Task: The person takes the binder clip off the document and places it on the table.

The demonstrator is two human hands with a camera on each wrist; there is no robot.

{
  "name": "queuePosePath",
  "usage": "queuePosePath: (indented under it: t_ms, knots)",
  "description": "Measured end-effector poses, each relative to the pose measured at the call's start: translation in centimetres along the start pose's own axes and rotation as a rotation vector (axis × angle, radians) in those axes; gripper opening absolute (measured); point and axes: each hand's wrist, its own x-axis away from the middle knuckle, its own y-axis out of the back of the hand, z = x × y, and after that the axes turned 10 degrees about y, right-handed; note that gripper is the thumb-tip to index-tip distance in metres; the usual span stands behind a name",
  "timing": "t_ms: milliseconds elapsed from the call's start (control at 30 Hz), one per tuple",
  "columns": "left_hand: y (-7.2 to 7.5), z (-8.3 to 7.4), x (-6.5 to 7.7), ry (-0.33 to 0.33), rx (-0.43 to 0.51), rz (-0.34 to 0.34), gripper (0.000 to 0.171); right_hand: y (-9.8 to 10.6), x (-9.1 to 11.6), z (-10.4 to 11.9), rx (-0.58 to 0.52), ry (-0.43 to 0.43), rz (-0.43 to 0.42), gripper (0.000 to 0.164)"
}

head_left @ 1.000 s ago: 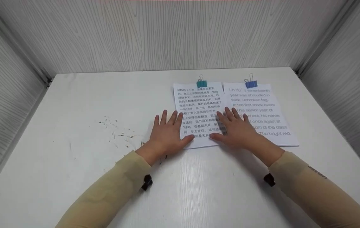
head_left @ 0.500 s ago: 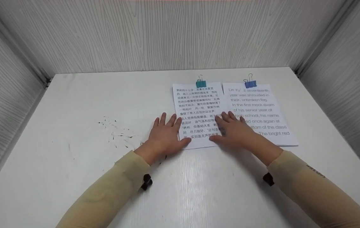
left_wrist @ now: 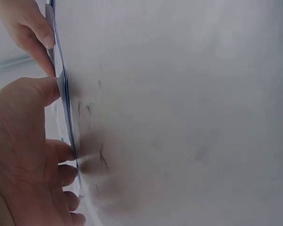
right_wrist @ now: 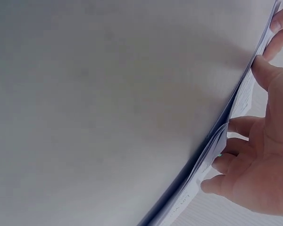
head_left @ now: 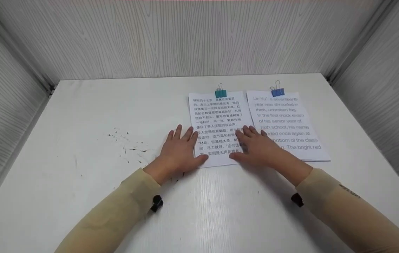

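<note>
A paper stack (head_left: pixel 217 119) printed with Chinese characters lies on the table, a teal binder clip (head_left: pixel 221 93) at its top edge. To its right is a second paper stack (head_left: pixel 283 123) with English text and a blue binder clip (head_left: pixel 278 92). My left hand (head_left: pixel 180 153) lies spread along the left edge of the Chinese stack, thumb over its lower left corner. My right hand (head_left: pixel 261 147) rests with fingertips and thumb on that stack's right edge, its back hiding part of the English text. In the left wrist view, the thumb (left_wrist: pixel 47 90) touches the sheets' edge.
Dark scuff marks (head_left: pixel 132 149) spot the white table (head_left: pixel 80 119) left of the left hand. Pale wood-grain panels (head_left: pixel 171 38) enclose the table at the back and both sides. A small black device (head_left: pixel 157 203) sits under the left sleeve, another black device (head_left: pixel 297 199) under the right.
The Chinese stack has slid slightly left and toward me, with both hands moving along. The gap to the English stack has widened, and more of its text shows.
</note>
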Motion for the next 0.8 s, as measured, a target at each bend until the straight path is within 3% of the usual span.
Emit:
queuePosePath:
  t_ms: [433,800]
  knots:
    - [0.3,1.5,1.5,-0.042,0.026,0.045,0.095,-0.2,1.1,1.0,-0.033,0.075,0.020,0.084]
    - [0.2,2.0,2.6,-0.061,0.019,0.029,0.094,-0.5,2.0,2.0,-0.039,0.098,0.026,0.084]
